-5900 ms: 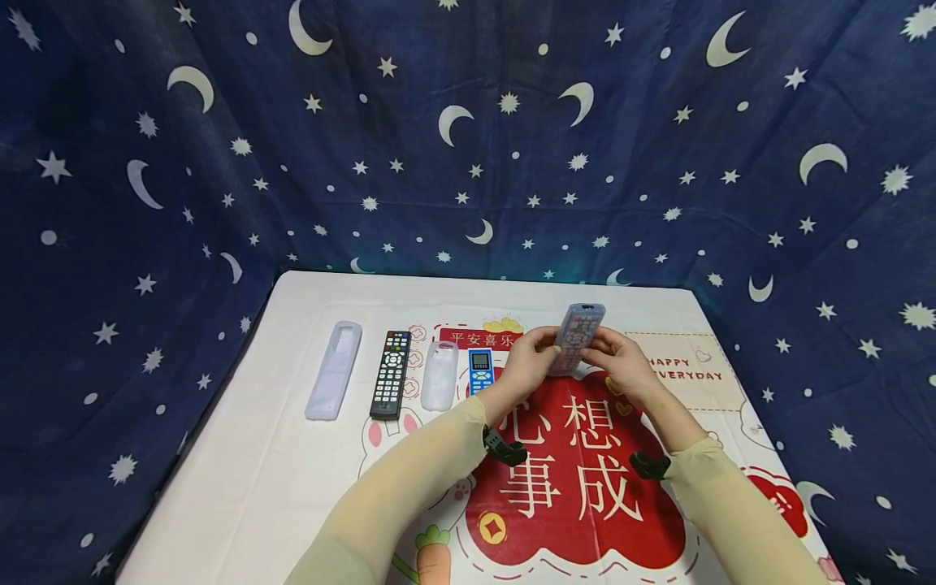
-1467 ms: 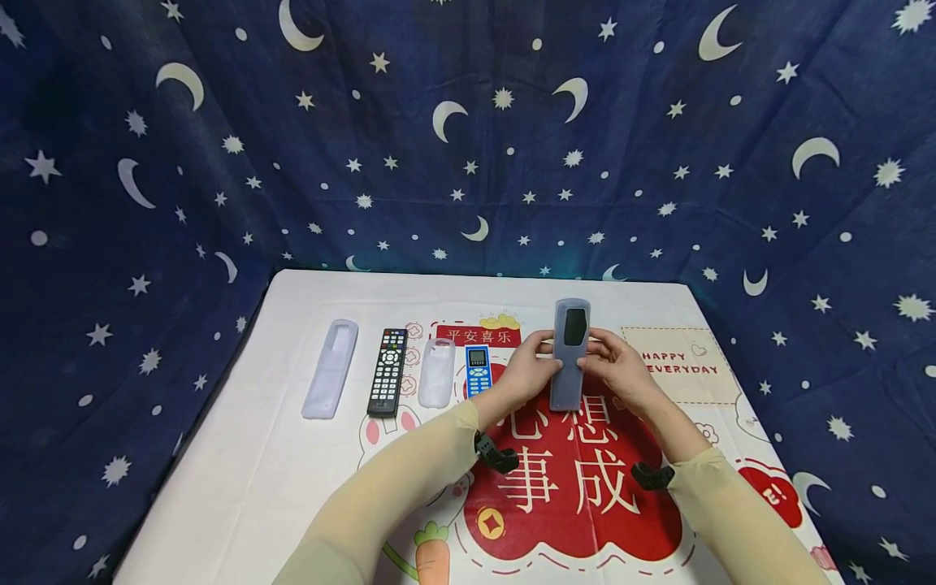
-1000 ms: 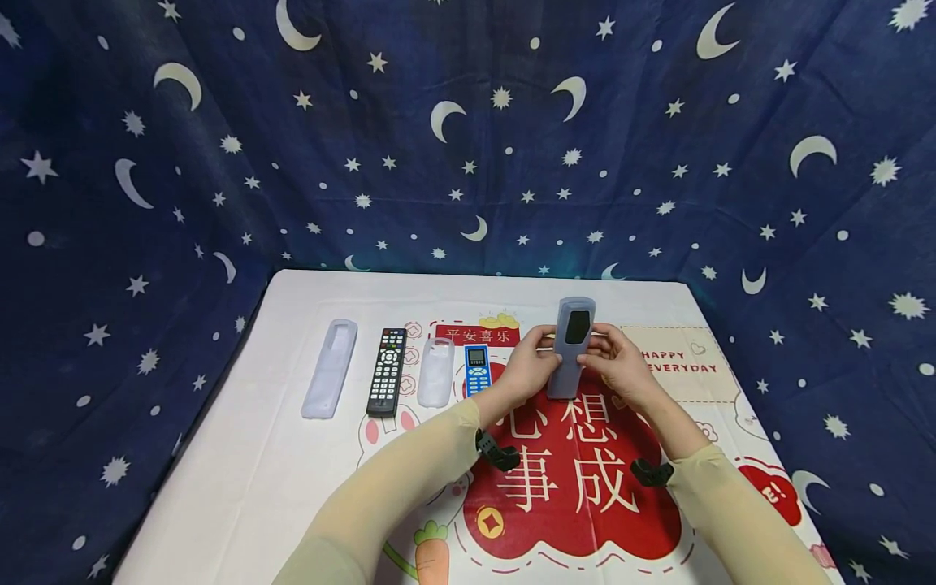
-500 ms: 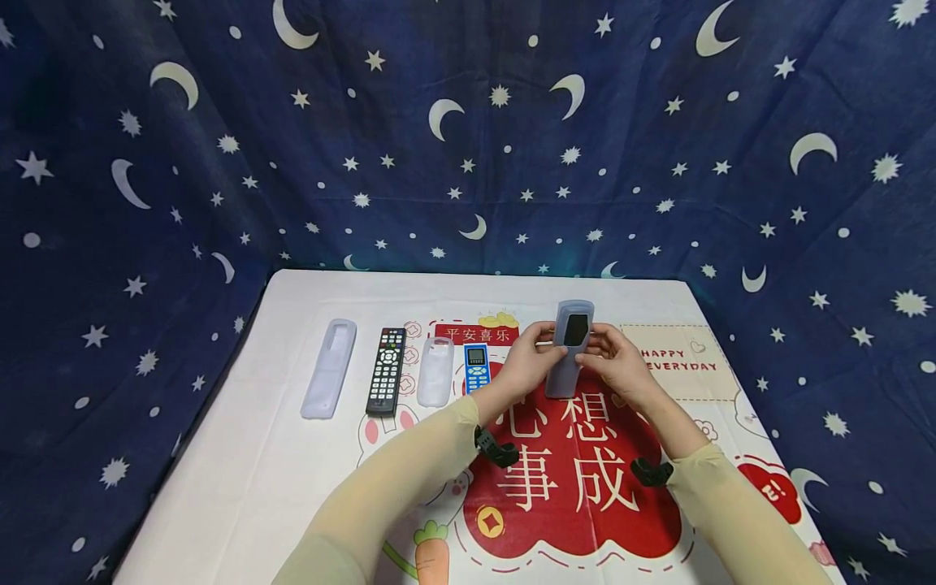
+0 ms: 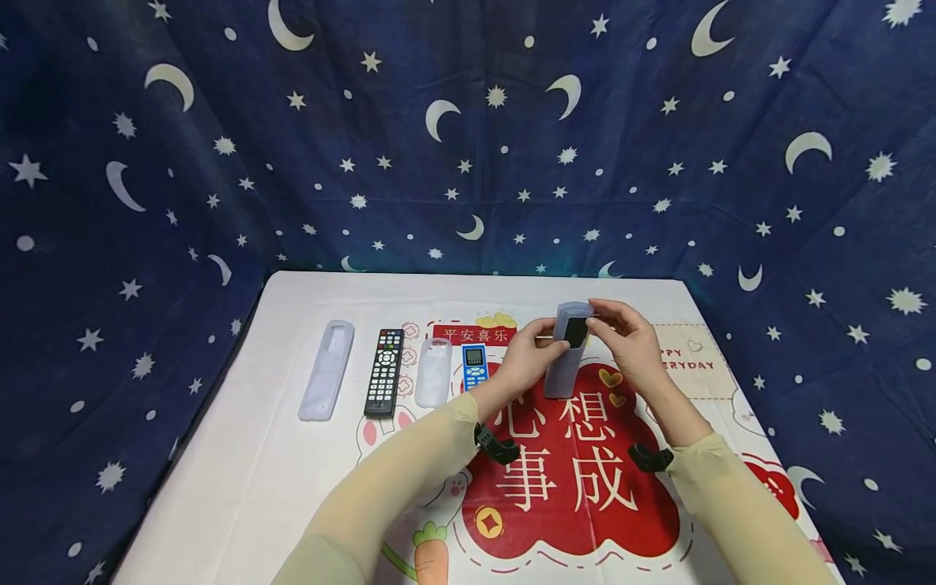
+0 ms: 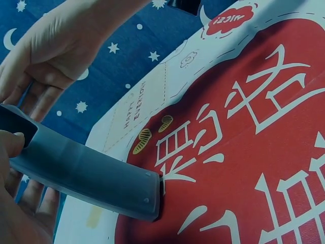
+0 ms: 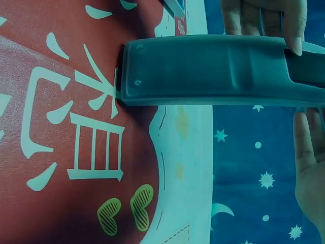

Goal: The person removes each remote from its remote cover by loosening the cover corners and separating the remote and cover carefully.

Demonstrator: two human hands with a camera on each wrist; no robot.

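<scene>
A remote control in a translucent bluish silicone cover (image 5: 561, 372) is held tilted over the red print, its back toward the head camera. Through the window near the cover's upper end, the dark back of the remote (image 5: 576, 331) shows. My left hand (image 5: 525, 359) grips the left side, thumb across the front beside the window, fingers behind. My right hand (image 5: 634, 349) pinches the upper right edge, its thumb by the window and index finger near the top corner. The lower end is near the table; whether it touches, I cannot tell.
Left of the hands, a long translucent cover (image 5: 327, 372), a black remote (image 5: 383, 374), a short clear cover (image 5: 435, 374) and a small blue remote (image 5: 474, 366) lie in a row. Behind the white printed tablecloth (image 5: 241, 455) hangs a dark star-patterned curtain (image 5: 409, 122).
The covered remote has turned from buttons facing the camera to its back. Lately my right hand has shifted up to the top right edge, while my left hand keeps its grip.
</scene>
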